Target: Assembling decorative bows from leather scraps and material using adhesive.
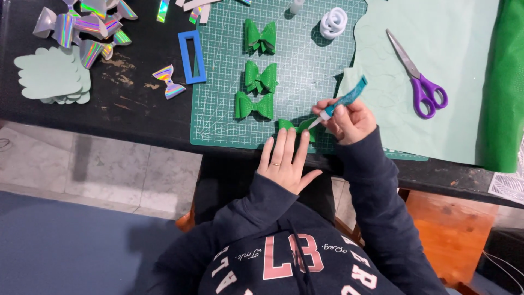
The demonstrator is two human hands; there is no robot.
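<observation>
Left of mat: cut shiny pieces (pixel 82 30), unassembled. On green mat (pixel 218 128): three finished bows (pixel 259 68). Fourth bow (pixel 297 127) at mat's near edge, under flat, released left hand (pixel 285 161). Right hand (pixel 349 120) grips glue tube (pixel 345 100), nozzle on bow. Gluing underway.

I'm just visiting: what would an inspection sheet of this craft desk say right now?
Surface: dark tabletop, worn in spots, with a green cutting mat on it.
Job's things: green bow piece on the mat's near edge; teal glue tube, nozzle at the piece.
Clutter: three finished green bows, holographic bows, blue rectangular frame, purple scissors, pale green sheet, white rings.
Hands: left hand flat, fingertips on the bow piece; right hand grips the glue tube.
Cables: thin wires at lower right.
Surroundings: tiled floor, wooden stool.
</observation>
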